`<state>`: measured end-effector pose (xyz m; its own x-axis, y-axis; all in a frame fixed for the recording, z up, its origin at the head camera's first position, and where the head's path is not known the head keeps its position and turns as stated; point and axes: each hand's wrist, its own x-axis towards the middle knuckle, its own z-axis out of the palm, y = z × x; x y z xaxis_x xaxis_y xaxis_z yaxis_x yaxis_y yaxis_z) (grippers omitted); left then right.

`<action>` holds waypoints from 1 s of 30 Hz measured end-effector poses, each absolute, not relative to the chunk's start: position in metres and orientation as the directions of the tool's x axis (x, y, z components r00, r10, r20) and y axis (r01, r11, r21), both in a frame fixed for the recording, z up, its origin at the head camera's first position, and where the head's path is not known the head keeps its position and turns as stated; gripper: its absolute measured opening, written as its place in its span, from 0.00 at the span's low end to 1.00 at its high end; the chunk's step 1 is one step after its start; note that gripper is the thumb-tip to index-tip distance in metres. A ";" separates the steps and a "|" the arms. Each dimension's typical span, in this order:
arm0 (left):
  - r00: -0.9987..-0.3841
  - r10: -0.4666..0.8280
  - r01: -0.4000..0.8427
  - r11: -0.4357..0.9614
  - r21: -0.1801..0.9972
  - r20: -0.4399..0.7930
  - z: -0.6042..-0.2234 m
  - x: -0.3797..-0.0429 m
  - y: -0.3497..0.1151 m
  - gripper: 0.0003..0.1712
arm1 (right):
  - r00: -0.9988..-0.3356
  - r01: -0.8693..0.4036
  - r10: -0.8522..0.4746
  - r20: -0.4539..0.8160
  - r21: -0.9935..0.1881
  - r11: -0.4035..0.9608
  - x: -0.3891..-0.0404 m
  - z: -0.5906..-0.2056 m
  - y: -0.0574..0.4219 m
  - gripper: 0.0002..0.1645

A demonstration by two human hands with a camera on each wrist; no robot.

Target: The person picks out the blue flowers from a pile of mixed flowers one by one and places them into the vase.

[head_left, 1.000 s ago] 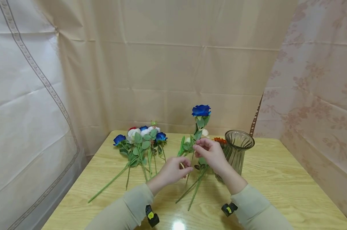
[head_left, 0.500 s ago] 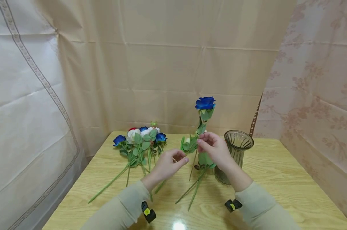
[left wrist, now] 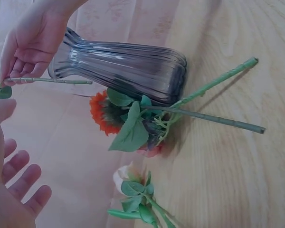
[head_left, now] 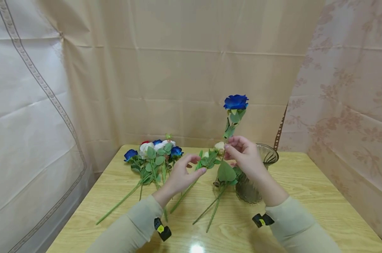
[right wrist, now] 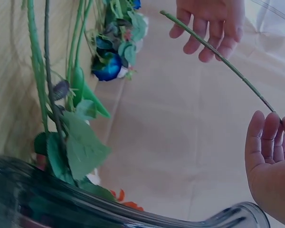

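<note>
My right hand (head_left: 246, 156) pinches the stem of a blue rose (head_left: 236, 102) between thumb and fingers and holds it upright above the table. Below the fingers its bare green stem (right wrist: 228, 65) hangs free. My left hand (head_left: 182, 175) holds nothing; its fingers are loosely bent, to the left of that stem. A ribbed smoky glass vase (left wrist: 128, 66) stands upright behind my right forearm, which hides part of it. At its foot lie an orange flower (left wrist: 100, 114) and a broad green leaf (head_left: 226, 171) with stems pointing towards me.
A pile of blue, white and red flowers (head_left: 146, 149) lies on the left of the wooden table (head_left: 292, 189). A pale rose (left wrist: 126, 175) with green leaves lies between the pile and the vase. Curtain-like cloth (head_left: 178, 77) hangs behind the table.
My right hand has moved up and to the right with the blue rose, closer to the vase. My left hand has drawn away from the stem, its fingers spreading.
</note>
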<state>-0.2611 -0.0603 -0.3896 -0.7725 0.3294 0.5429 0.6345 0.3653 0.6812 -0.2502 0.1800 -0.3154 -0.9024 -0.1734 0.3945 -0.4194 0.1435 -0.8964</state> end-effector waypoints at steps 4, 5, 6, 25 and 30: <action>-0.774 0.334 0.633 0.372 0.679 0.538 -0.385 -0.261 -0.059 0.26 | -0.872 -0.478 -0.186 0.453 -0.868 0.130 -0.242 -0.300 0.181 0.15; -0.775 0.338 0.632 0.374 0.679 0.534 -0.383 -0.261 -0.058 0.27 | -0.861 -0.499 -0.189 0.472 -0.857 0.131 -0.240 -0.296 0.181 0.14; -0.777 0.342 0.629 0.376 0.681 0.528 -0.382 -0.261 -0.058 0.28 | -0.854 -0.512 -0.190 0.485 -0.850 0.129 -0.238 -0.293 0.181 0.13; -0.787 0.373 0.611 0.362 0.704 0.491 -0.373 -0.263 -0.038 0.33 | -0.810 -0.586 -0.021 0.585 -0.810 0.022 -0.255 -0.279 0.217 0.14; -0.788 0.373 0.609 0.354 0.710 0.489 -0.371 -0.264 -0.030 0.32 | -0.808 -0.589 0.008 0.589 -0.808 -0.021 -0.258 -0.272 0.226 0.16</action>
